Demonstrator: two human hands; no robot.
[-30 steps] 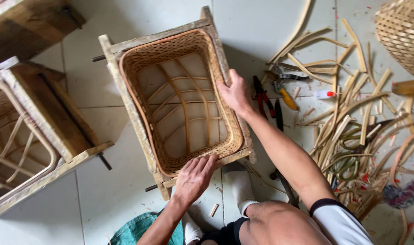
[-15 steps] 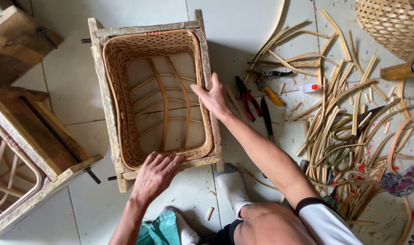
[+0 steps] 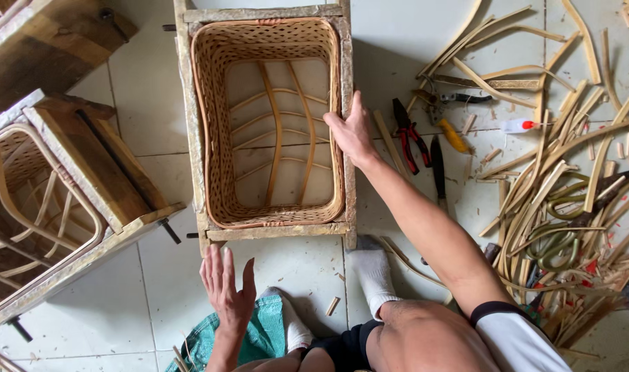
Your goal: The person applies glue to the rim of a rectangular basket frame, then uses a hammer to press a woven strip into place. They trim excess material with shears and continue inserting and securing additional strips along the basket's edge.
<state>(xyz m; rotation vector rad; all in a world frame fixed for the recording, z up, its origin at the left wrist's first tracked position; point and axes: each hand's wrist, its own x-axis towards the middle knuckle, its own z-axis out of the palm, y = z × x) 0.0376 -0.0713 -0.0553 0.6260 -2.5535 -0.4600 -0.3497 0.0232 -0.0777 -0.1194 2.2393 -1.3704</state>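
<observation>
Presently the woven basket in its wooden frame [image 3: 190, 138] lies on the tiled floor [image 3: 397, 41], long axis running away from the person. The right hand [image 3: 352, 131] rests flat-fingered on the frame's right rail; the left hand [image 3: 225, 286], fingers spread and holding nothing, hovers just short of the near left corner.

One woven rattan basket in a rectangular wooden frame [image 3: 266, 124], a second framed basket [image 3: 46, 200], one red-handled pair of pliers [image 3: 409, 134], one yellow-handled tool [image 3: 455, 136], two white socks [image 3: 373, 275].
</observation>
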